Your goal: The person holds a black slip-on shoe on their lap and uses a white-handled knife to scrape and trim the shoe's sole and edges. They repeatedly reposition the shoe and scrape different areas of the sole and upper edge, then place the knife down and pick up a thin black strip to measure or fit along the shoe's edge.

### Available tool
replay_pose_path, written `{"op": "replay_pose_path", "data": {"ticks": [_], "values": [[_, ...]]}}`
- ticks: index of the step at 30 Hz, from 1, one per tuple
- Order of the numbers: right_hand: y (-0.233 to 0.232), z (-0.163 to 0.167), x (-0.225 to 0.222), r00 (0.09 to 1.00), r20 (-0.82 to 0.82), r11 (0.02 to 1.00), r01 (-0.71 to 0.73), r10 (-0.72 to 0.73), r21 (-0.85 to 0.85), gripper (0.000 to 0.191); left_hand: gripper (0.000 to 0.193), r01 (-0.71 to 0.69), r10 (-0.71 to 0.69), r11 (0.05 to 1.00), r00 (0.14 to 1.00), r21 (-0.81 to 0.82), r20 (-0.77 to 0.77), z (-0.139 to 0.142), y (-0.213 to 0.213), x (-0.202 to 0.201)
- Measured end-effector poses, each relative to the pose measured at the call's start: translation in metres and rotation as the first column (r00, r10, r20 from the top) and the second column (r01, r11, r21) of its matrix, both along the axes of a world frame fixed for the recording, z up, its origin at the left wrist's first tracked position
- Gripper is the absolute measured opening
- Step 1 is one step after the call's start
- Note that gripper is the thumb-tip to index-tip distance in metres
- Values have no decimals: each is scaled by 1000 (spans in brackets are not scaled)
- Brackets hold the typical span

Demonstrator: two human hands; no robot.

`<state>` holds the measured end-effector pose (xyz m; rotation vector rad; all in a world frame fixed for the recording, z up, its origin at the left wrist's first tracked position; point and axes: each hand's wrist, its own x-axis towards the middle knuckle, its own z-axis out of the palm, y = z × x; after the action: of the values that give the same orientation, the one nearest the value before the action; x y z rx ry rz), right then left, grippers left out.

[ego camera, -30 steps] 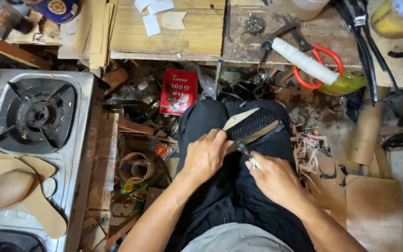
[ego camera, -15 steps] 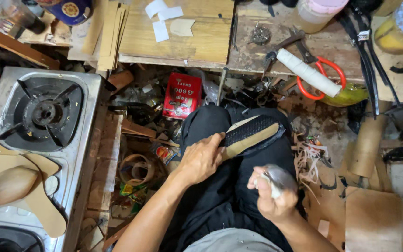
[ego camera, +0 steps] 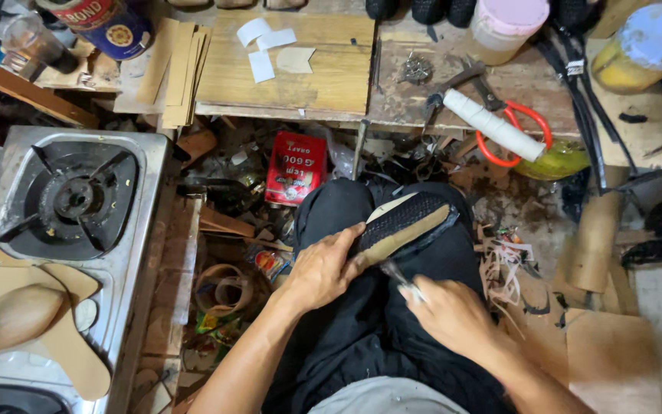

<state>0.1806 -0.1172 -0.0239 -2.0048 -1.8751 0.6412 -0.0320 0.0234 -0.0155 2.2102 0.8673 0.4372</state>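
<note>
Resting on the person's lap, the shoe sole, tan with a black textured top, is pinned by the left hand; just below that grip, the right hand clenches a small blade.

left hand: covers near end of shoe sole | right hand: small tool blurred, kind unclear | blue tin: top cut by upper edge | gas stove: lower burner cut by bottom edge
</note>
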Motion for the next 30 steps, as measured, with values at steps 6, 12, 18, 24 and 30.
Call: {"op": "replay_pose_path", "data": {"ticks": [6,12,18,24,30], "values": [[-79,-10,64,962,-270,954,-54,-29,-295,38,49,-160,136,945,985,-284,-102,24,-5,-5],[-55,-26,111,-29,-808,779,244,-589,-577,65,45,217,-209,976,909,18,361,41,-18,-10],[-64,-6,78,-3,-952,898,329,-307,-291,57,50,109,-208,952,917,287,340,38,-9,-13],[-65,12,6,920,-388,764,296,-65,573,61,49,526,654,373,435,-765,618,7,-35,22],[-51,18,-17,973,-198,670,69,119,739,59,39,450,628,469,436,-760,645,-29,-41,18]]}}
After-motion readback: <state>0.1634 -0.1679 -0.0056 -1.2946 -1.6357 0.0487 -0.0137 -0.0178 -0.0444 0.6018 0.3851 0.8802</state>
